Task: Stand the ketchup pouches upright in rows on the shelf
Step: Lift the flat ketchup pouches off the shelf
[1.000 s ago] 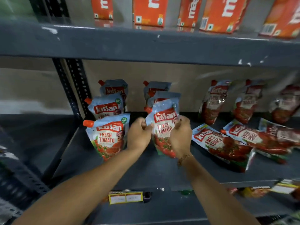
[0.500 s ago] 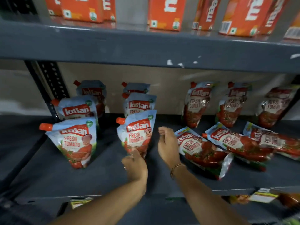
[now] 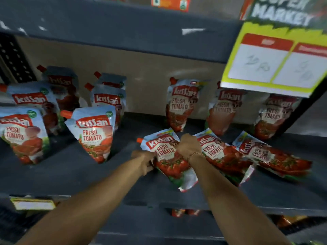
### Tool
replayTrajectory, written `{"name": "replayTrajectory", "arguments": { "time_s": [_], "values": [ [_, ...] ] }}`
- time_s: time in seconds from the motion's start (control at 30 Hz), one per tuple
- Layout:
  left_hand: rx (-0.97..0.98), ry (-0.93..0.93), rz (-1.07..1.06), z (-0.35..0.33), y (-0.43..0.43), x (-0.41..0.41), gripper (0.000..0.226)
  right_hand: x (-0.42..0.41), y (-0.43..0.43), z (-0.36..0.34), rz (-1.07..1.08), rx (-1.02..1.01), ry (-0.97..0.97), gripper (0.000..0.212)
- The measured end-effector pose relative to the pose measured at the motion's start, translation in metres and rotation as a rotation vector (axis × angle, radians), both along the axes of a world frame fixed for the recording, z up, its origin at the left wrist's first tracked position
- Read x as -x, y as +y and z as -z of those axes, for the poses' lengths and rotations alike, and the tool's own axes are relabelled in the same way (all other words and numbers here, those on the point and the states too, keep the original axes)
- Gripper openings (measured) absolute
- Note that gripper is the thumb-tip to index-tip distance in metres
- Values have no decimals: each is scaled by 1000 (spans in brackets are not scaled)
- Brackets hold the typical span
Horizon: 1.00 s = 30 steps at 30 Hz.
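Ketchup pouches with the name "Kissan" and the words "FRESH TOMATO" fill the dark grey shelf (image 3: 74, 175). Each one is light blue at the top, with red tomatoes lower down and a small orange cap at one corner.

Both hands are on one lying pouch (image 3: 168, 156) near the middle of the shelf. The left hand (image 3: 146, 160) grips its left edge, and the right hand (image 3: 188, 145) pinches its top right part. The hands are a little apart, with the pouch between them. A thin bracelet (image 3: 195, 154) goes round the right wrist.

Two more pouches lie flat to the right of it: the middle flat pouch (image 3: 219, 154), just beside the held one, and the far flat pouch (image 3: 272, 156).

On the left side, pouches stand up in two rows going back. The front left pouch (image 3: 19, 135) is partly cut off by the edge of the view, and the next front pouch (image 3: 95, 133) stands to its right. More stand behind them.

Three pouches lean on the tan back wall (image 3: 141, 68) at the right; the nearest back pouch (image 3: 182, 105) is the clearest to read.

A yellow and white price sign (image 3: 272, 64) hangs at the top right. Above it you can read "SUPER MARKET". The numbers on it are too blurry to read.

Orange packs (image 3: 169, 3) sit on the shelf above, and a small yellow tag (image 3: 33, 203) hangs on the front edge at the lower left
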<state>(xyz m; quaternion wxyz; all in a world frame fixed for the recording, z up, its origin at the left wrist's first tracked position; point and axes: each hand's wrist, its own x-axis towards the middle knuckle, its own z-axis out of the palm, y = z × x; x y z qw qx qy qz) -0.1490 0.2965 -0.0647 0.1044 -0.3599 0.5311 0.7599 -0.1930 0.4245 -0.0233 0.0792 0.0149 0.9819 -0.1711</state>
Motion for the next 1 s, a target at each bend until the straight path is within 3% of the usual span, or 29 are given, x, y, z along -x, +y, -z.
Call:
{"name": "replayTrajectory", "arguments": {
  "time_s": [0.07, 0.17, 0.27, 0.33, 0.53, 0.63, 0.73, 0.83, 1.0],
  "values": [
    [91, 61, -62, -4, 2, -2, 7, 0, 6, -2, -2, 95, 41, 35],
    [339, 221, -203, -26, 8, 1, 24, -7, 18, -17, -13, 253, 237, 24],
    [582, 541, -219, -58, 11, -6, 5, -17, 29, -29, -40, 454, 519, 18],
    [668, 661, -205, -65, 10, -12, 23, -25, 33, -29, -43, 549, 598, 16],
    [911, 422, -284, -45, 31, -21, 23, -28, 51, 5, -185, 505, 404, 18],
    [770, 359, -420, -48, 51, -23, 8, -20, 73, -1, -278, 412, 374, 20],
    [295, 94, -624, -39, 84, -27, 14, -10, 111, -3, -176, 121, 297, 28],
    [-9, -65, -259, -29, 129, -29, 25, 2, 144, -9, -57, -144, 148, 33],
    [-130, -76, 89, -31, 168, -5, 49, 12, 156, -12, -85, -203, 26, 34]
  ]
}}
